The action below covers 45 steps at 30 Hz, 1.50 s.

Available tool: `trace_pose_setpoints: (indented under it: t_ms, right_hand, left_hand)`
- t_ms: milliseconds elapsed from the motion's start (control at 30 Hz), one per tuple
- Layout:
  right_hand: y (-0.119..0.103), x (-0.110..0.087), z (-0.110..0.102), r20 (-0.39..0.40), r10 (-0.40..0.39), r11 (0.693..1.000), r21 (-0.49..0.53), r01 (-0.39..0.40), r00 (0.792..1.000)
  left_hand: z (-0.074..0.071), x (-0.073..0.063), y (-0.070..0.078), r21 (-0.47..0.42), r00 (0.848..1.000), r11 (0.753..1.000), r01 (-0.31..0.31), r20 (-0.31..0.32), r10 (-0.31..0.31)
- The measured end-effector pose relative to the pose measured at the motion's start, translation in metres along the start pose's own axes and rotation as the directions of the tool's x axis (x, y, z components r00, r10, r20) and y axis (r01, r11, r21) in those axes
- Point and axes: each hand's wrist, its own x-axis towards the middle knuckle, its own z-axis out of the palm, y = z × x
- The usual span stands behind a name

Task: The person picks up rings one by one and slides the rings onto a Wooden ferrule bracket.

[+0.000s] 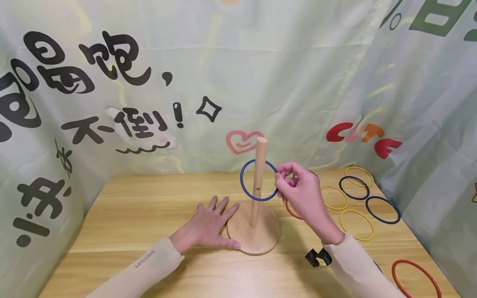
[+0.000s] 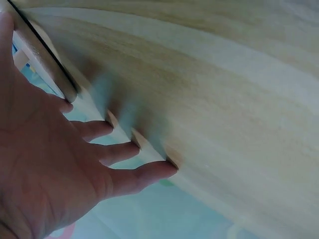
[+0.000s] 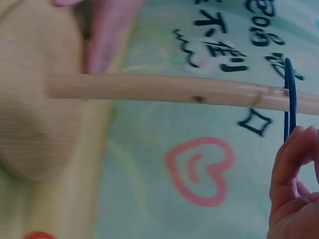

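The right hand (image 1: pixel 303 188) pinches a thin blue ring (image 3: pixel 293 97), probably plastic though blur hides its finish, around an upright pale wooden post (image 1: pixel 258 178); the left hand (image 1: pixel 210 225), fingers spread, grips nothing, touching the round wooden base (image 1: pixel 257 240). The ring should handle light and stiff, best pinched at its rim.

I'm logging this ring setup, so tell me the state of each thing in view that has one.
Right hand, pinching the blue ring
Left hand, fingers spread, against the base
Blue ring, held around the post, above the base
Post, upright on the base
Base, flat on the table
Two dark blue rings, lying on the table
Three yellow rings, lying on the table
Two red rings, only partly visible
Backdrop, hanging, creased
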Motion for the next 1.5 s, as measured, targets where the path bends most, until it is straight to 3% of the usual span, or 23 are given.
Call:
trace_pose_setpoints:
  t_ms: [200,367,567,733,1000,1167,1367,1500]
  right_hand:
    - [0.034,-0.019,0.013,0.083,0.119,0.988,-0.111,-0.109,0.989]
    - [0.061,-0.03,0.025,0.174,0.222,0.962,-0.198,-0.187,0.959]
    - [0.082,-0.038,0.032,0.277,0.281,0.942,-0.26,-0.21,0.919]
    - [0.091,-0.04,0.034,0.319,0.287,0.941,-0.271,-0.203,0.903]
    - [0.098,-0.041,0.032,0.333,0.277,0.929,-0.332,-0.163,0.901]
    - [0.099,-0.038,0.017,0.345,0.259,0.927,-0.35,-0.132,0.902]
    - [0.106,-0.039,-0.013,0.266,0.28,0.907,-0.389,-0.163,0.922]
    - [0.113,-0.042,-0.031,0.207,0.312,0.874,-0.445,-0.195,0.927]
  left_hand:
    - [-0.002,0.001,0.002,0.008,0.999,1.0,0.016,0.027,-0.016]
    - [-0.003,0.002,0.002,0.002,0.999,0.999,0.033,0.044,-0.033]
    - [-0.002,0.003,0.001,0.009,0.999,0.999,0.032,0.042,-0.032]
    - [-0.001,0.003,0.002,0.01,0.998,0.999,0.035,0.049,-0.036]
    - [-0.002,0.003,0.002,0.001,0.998,0.999,0.038,0.049,-0.038]
    - [-0.002,0.004,0.003,0.009,0.998,0.999,0.036,0.054,-0.036]
    - [-0.002,0.003,0.003,0.009,0.998,0.999,0.033,0.05,-0.033]
    - [-0.003,0.003,0.003,-0.003,0.999,1.0,0.027,0.045,-0.027]
